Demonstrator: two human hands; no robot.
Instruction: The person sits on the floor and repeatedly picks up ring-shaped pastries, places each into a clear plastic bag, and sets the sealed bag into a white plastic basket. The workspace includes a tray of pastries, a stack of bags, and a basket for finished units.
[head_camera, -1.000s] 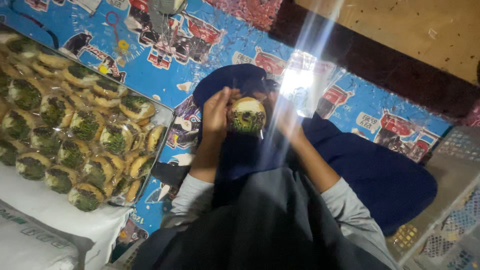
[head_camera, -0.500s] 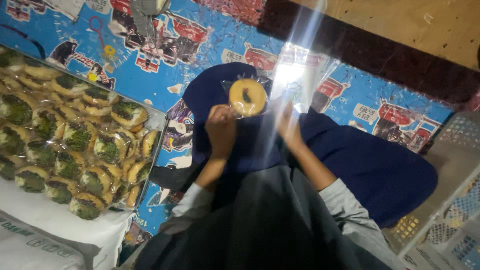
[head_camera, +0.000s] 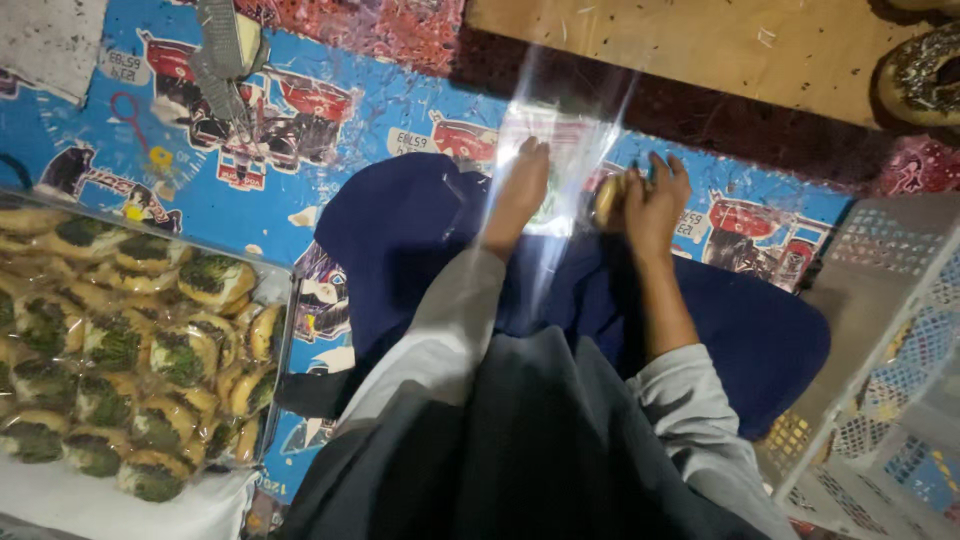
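My right hand grips a round yellow doughnut low over my dark blue lap cloth. My left hand stretches forward, its fingertips resting on a shiny pile of clear plastic bags on the blue cartoon-print mat. Whether those fingers pinch a bag is hidden by glare. Both grey sleeves show below.
A tray of several wrapped green-topped doughnuts sits at my left. A white plastic basket stands at the right. Beyond the mat lies a wooden board with a sprinkled doughnut at its far right corner.
The doughnut was held up between both hands near the camera; now it is lowered in my right hand alone, and my left hand has reached out onto the plastic bags.
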